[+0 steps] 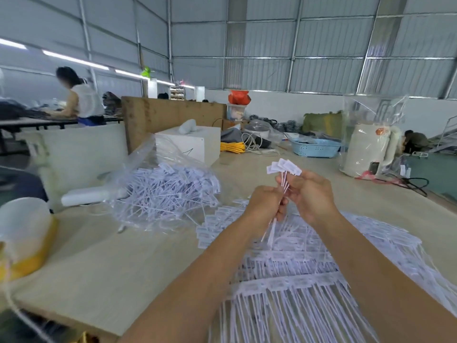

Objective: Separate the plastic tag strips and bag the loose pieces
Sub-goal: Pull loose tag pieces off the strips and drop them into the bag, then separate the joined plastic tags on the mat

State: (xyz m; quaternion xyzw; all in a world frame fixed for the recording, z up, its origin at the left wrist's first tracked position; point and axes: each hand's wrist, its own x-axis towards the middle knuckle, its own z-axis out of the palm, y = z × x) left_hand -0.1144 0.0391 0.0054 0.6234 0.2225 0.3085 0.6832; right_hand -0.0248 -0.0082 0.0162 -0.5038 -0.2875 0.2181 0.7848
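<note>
Nearest the camera: joined tag strips [291,283] lie in overlapping rows on the desk [99,268], heads linked in bands, tails fanned toward the viewer. These are the stock not yet separated.

Above them, both hands are raised off the desk. Left hand [268,204] has its fingers curled round the lower stems of a small bunch of tags [284,169]; right hand [310,194] pinches the same bunch higher up, just under the flag heads. Heads stand up above the right fingers, tails hang out below the left hand. Whether the heads in the bunch are already fully parted from each other cannot be told (motion blur).

Judgement on the step: this looks like splitting a short section into single pieces. To do it well, keep the two grips close together on the stems so the twist acts at the joints and not along the thin tails, which would likely bend or snap. Work one joint at a time; hold the freed pieces bundled instead of letting them drop among the uncut rows.

Further out, to the left: a clear plastic bag [148,154] lying open on the desk, with a heap of loose pieces [170,191] inside and spilling at its mouth. The bunch goes there once parted, pushed well past the mouth.

Beyond, a white box [195,142].
</note>
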